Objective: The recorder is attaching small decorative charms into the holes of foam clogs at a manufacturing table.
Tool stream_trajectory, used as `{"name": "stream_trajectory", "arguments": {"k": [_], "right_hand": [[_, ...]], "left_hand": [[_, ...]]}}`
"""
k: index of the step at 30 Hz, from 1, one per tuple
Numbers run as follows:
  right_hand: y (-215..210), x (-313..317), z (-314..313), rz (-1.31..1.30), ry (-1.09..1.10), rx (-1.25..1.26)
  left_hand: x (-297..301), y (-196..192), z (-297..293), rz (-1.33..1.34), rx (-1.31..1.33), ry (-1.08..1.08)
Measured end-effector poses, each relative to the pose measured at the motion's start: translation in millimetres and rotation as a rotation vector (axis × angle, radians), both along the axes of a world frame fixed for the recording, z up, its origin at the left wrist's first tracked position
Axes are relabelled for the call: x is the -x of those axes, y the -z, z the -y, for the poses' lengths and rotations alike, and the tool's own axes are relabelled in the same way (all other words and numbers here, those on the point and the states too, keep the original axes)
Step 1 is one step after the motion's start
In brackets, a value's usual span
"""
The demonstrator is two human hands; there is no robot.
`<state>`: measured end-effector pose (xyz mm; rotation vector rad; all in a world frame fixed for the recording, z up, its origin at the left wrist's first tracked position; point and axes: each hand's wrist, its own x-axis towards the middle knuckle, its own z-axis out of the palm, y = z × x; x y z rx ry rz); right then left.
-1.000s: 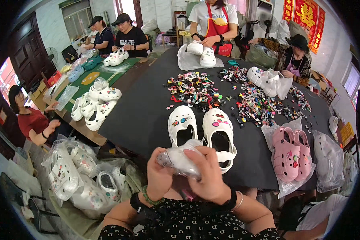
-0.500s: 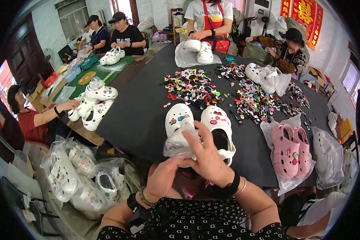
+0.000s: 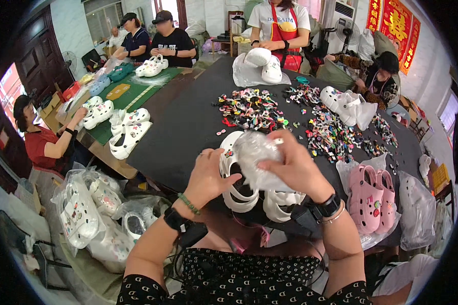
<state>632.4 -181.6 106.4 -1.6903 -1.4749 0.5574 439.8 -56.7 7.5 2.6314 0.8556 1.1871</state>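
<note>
Both hands (image 3: 249, 173) grip a crinkled clear plastic bag (image 3: 257, 155) over white clogs (image 3: 249, 195).

Under the right hand (image 3: 295, 170) a crinkly, glossy clear plastic bag (image 3: 254, 155); below it smooth matt white clogs (image 3: 244, 195) on a matt black desk (image 3: 188, 127).

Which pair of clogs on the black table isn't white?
The pink rubber clogs, lying on clear plastic at the table's right edge beside the person's right forearm. Every other pair in view is white.
</note>
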Motion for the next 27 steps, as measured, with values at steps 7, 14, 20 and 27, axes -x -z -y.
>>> {"name": "stream_trajectory", "arguments": {"k": [7, 14, 20, 27], "right_hand": [[41, -3, -40, 0.160, -0.315, 0.340], [62, 10, -61, 0.503, -0.285, 0.238], [78, 27, -85, 0.864, -0.017, 0.059], [68, 8, -69, 0.516, -0.053, 0.035]], "left_hand": [[-17, 21, -25, 0.191, 0.302, 0.280], [-12, 39, -29, 0.012, 0.179, 0.054], [-19, 35, -14, -0.092, 0.165, -0.013], [-26, 6, 5, -0.163, 0.387, -0.037]]}}
